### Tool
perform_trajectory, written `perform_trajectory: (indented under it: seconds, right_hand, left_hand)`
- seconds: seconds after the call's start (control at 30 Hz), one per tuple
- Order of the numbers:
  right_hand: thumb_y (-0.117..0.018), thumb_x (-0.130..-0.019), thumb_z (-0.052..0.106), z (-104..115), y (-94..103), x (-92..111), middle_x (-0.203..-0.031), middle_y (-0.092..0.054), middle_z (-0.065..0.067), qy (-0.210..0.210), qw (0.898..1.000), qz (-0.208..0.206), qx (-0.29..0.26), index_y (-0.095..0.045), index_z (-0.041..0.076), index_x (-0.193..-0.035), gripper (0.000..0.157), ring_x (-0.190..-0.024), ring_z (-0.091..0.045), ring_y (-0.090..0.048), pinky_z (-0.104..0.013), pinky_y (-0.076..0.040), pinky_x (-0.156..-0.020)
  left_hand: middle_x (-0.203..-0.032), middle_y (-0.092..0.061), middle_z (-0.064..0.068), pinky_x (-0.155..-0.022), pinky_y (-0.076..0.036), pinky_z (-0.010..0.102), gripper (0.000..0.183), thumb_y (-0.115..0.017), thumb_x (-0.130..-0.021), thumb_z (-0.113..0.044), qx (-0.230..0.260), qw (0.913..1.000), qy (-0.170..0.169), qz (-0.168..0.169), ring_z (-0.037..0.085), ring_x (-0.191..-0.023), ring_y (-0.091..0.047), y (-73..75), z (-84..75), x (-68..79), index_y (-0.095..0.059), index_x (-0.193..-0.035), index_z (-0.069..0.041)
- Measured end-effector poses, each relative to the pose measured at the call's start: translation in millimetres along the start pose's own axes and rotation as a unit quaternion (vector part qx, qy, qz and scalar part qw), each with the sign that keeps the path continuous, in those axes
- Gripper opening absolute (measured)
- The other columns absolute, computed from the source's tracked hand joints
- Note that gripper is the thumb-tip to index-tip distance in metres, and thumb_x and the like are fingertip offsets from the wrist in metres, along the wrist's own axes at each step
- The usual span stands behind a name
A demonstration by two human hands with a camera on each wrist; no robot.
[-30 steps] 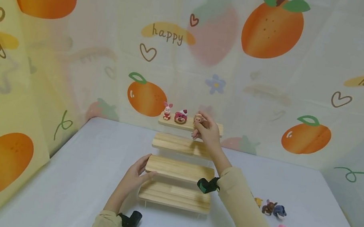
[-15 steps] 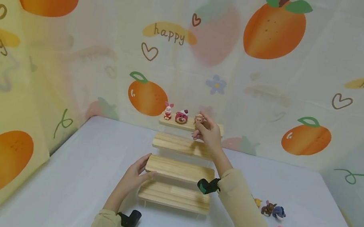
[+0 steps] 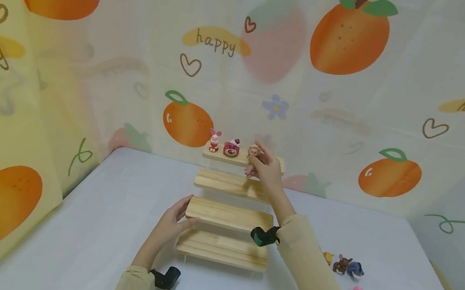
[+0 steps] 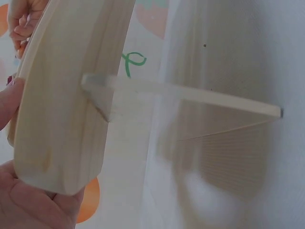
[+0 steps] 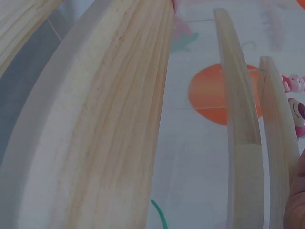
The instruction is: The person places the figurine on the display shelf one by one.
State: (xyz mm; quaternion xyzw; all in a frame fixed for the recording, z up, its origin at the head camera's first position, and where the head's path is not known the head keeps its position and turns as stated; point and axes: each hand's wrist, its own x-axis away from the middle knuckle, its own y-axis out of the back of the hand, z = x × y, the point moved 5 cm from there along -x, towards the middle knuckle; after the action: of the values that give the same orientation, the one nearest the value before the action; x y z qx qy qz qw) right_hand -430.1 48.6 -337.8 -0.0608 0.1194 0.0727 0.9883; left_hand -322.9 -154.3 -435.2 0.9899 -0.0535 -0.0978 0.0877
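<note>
Head view: at three o'clock from the pink bear (image 3: 231, 149), your right hand (image 3: 268, 170) pinches the rounded, pale figurine (image 3: 253, 151) by the top shelf (image 3: 226, 159); best level its base before releasing. Your left hand (image 3: 169, 228) grips the grained wooden board (image 3: 229, 214) at nine o'clock; steady it.

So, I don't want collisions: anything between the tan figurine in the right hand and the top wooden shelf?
Nothing visible blocks the tan figurine; the magenta bear figurine on that shelf stands apart to its left.
</note>
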Motion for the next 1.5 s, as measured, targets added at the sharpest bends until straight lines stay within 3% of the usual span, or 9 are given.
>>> perform_trajectory:
  seconds: [0.13,0.27,0.67,0.87,1.0,1.37,1.5]
  right_hand:
    - [-0.051,-0.088,-0.004,1.8,1.8,1.4,-0.107,-0.053,-0.021,0.003,1.000,-0.005,-0.005,-0.031,0.001,-0.137,0.053,-0.046,-0.009,-0.054,-0.019,-0.048,-0.046]
    - [-0.051,-0.088,-0.006,2.9,4.9,2.2,-0.118,-0.048,-0.028,0.006,1.000,-0.012,-0.014,-0.029,-0.001,-0.137,0.054,-0.045,-0.008,-0.054,-0.018,-0.048,-0.045]
    - [-0.049,-0.086,-0.011,-1.1,11.6,7.2,-0.124,-0.042,-0.029,0.017,0.998,-0.024,-0.051,-0.029,0.000,-0.137,0.055,-0.045,-0.009,-0.054,-0.019,-0.049,-0.045]
    - [-0.052,-0.088,0.000,-3.7,19.7,14.4,-0.131,-0.041,-0.017,0.005,0.999,-0.045,0.002,-0.033,0.001,-0.135,0.050,-0.049,-0.009,-0.054,-0.017,-0.047,-0.047]
    - [-0.052,-0.090,0.007,0.6,28.6,18.4,-0.132,-0.040,-0.017,0.010,0.998,-0.049,0.033,-0.037,0.001,-0.133,0.046,-0.051,-0.009,-0.054,-0.017,-0.047,-0.049]
    - [-0.051,-0.092,0.012,1.9,67.3,37.3,-0.129,-0.040,-0.017,0.002,0.999,-0.041,0.012,-0.037,-0.001,-0.132,0.044,-0.052,-0.008,-0.051,-0.017,-0.046,-0.049]
    - [-0.049,-0.093,0.011,9.7,81.8,53.5,-0.125,-0.043,-0.013,-0.007,0.999,-0.043,-0.028,-0.037,0.000,-0.131,0.041,-0.053,-0.006,-0.051,-0.016,-0.046,-0.050]
  left_hand:
    - [-0.133,-0.032,0.029,-0.102,-0.023,0.042,0.065,-0.064,-0.082,-0.004,-0.008,1.0000,0.002,0.002,0.038,-0.124,-0.029,-2.6,-16.7,4.1,-0.027,-0.133,0.013]
    - [-0.133,-0.033,0.030,-0.102,-0.023,0.042,0.065,-0.063,-0.082,-0.002,-0.010,0.9999,-0.002,0.007,0.038,-0.123,-0.029,-5.0,-20.8,3.0,-0.026,-0.132,0.014]
    - [-0.135,-0.033,0.025,-0.103,-0.022,0.040,0.068,-0.066,-0.082,-0.011,-0.004,0.9998,-0.014,0.010,0.034,-0.125,-0.029,-6.5,10.4,-7.0,-0.028,-0.135,0.009]
    - [-0.136,-0.031,0.024,-0.103,-0.022,0.040,0.072,-0.068,-0.081,-0.016,-0.014,0.9999,-0.002,-0.001,0.034,-0.125,-0.028,-6.5,12.8,-3.8,-0.028,-0.136,0.006]
    - [-0.136,-0.030,0.025,-0.103,-0.022,0.042,0.072,-0.068,-0.081,-0.016,-0.011,0.9999,-0.004,-0.011,0.035,-0.125,-0.028,-5.2,12.4,-2.1,-0.028,-0.136,0.006]
    - [-0.138,-0.029,0.024,-0.103,-0.022,0.042,0.072,-0.067,-0.082,-0.017,-0.006,1.0000,0.005,-0.004,0.035,-0.125,-0.027,-6.3,13.8,-1.8,-0.027,-0.136,0.005]
    - [-0.138,-0.028,0.024,-0.103,-0.021,0.041,0.071,-0.067,-0.082,-0.015,0.000,1.0000,-0.001,-0.003,0.035,-0.126,-0.027,-6.5,14.5,-2.5,-0.026,-0.136,0.007]
